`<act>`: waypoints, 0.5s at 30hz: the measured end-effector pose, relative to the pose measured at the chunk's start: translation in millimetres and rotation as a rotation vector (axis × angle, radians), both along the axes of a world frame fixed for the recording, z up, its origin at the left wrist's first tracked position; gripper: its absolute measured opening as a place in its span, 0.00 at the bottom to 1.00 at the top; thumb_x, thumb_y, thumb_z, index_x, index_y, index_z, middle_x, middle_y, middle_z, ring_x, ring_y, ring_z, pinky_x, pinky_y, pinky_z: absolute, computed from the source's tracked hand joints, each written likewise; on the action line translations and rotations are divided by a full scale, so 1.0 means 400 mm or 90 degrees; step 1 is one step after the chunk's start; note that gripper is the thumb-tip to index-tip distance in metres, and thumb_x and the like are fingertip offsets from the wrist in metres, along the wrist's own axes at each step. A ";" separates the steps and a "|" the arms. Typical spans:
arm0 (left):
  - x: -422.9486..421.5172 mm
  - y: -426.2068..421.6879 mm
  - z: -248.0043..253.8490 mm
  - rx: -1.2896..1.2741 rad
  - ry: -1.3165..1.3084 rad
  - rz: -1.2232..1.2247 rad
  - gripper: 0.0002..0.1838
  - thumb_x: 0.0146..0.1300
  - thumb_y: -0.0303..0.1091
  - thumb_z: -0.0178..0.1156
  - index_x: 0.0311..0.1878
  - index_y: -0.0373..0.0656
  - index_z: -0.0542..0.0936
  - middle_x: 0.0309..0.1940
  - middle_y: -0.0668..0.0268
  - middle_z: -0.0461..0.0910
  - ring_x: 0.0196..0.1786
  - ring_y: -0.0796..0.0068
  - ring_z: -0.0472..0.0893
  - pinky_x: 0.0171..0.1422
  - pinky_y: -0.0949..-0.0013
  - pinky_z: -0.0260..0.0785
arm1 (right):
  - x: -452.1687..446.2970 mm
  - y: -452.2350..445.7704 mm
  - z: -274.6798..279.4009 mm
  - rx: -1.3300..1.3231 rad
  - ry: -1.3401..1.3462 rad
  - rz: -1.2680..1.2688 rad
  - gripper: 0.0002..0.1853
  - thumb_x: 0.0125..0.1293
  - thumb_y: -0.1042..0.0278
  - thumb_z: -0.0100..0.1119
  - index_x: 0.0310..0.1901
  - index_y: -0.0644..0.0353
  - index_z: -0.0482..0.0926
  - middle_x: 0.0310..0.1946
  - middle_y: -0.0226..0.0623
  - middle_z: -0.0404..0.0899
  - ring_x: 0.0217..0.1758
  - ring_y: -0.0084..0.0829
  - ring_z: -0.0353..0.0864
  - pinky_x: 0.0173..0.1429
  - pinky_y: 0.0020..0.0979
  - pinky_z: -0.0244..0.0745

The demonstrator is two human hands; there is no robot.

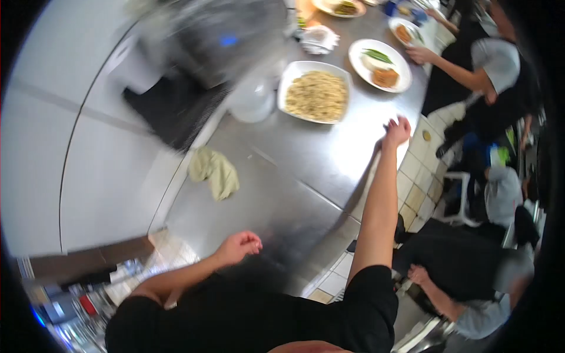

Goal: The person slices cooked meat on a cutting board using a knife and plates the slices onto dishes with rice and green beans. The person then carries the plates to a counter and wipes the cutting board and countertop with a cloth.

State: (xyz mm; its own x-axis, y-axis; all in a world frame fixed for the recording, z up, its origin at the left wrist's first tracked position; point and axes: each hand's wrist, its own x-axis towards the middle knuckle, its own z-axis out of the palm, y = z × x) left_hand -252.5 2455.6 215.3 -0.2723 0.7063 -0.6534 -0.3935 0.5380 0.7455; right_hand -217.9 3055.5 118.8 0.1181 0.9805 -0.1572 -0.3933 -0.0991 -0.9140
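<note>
Our left hand [240,247] hangs above the near part of the brushed-steel counter [282,200], its fingers loosely curled; we cannot tell whether the thumb and fingertips meet. Beyond it, toward the white wall panels [118,129], a crumpled pale-green cloth [215,172] lies on the steel. Our right arm stretches out, and our right hand [397,132] is at the counter's right edge with its fingers bent; blur keeps us from telling whether it pinches anything. It is nearest to the round white plate [359,57] of green beans, a white food and a browned piece, and well apart from the cloth. Left of that plate stands a square white bowl [284,88] full of pale, noodle-like food, just beside a translucent plastic tub [252,100]. Farther off are a crumpled white paper [319,39] and a smaller white plate [398,23], near a co-worker's hand [421,55].
</note>
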 end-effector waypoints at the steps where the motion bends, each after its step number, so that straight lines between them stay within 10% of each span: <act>1: -0.008 -0.034 0.008 -0.006 0.056 -0.008 0.09 0.71 0.32 0.55 0.48 0.39 0.78 0.42 0.60 0.83 0.43 0.69 0.83 0.52 0.66 0.76 | 0.032 -0.104 0.039 -0.007 -0.042 -0.029 0.08 0.68 0.65 0.55 0.37 0.62 0.76 0.25 0.34 0.75 0.23 0.25 0.75 0.20 0.24 0.68; 5: -0.190 -0.085 0.045 -0.127 0.839 -0.060 0.20 0.66 0.46 0.59 0.56 0.45 0.78 0.48 0.54 0.80 0.49 0.51 0.80 0.53 0.55 0.73 | 0.103 -0.564 0.104 0.067 -0.325 0.170 0.22 0.77 0.55 0.43 0.44 0.68 0.80 0.17 0.31 0.75 0.22 0.20 0.73 0.29 0.23 0.68; 10: -0.427 -0.030 0.004 -0.317 0.801 0.023 0.25 0.65 0.48 0.59 0.59 0.41 0.75 0.55 0.51 0.77 0.54 0.48 0.78 0.54 0.51 0.72 | -0.048 -1.050 0.129 0.278 -0.379 0.674 0.19 0.64 0.66 0.65 0.55 0.62 0.79 0.43 0.40 0.83 0.41 0.31 0.82 0.48 0.31 0.77; 15: -0.466 -0.031 -0.035 -0.140 0.717 -0.074 0.16 0.65 0.41 0.56 0.49 0.41 0.79 0.48 0.54 0.81 0.51 0.50 0.79 0.52 0.50 0.72 | -0.277 -1.257 0.203 0.669 -0.578 0.650 0.29 0.55 0.72 0.65 0.61 0.55 0.74 0.50 0.42 0.80 0.55 0.48 0.76 0.59 0.43 0.73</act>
State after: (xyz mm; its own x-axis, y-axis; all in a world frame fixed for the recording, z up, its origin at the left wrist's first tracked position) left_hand -439.0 2443.1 201.3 -0.7199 0.6666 -0.1934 0.4963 0.6891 0.5280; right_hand -328.6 2552.7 199.9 -0.8882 0.3402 0.3089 0.0815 0.7782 -0.6227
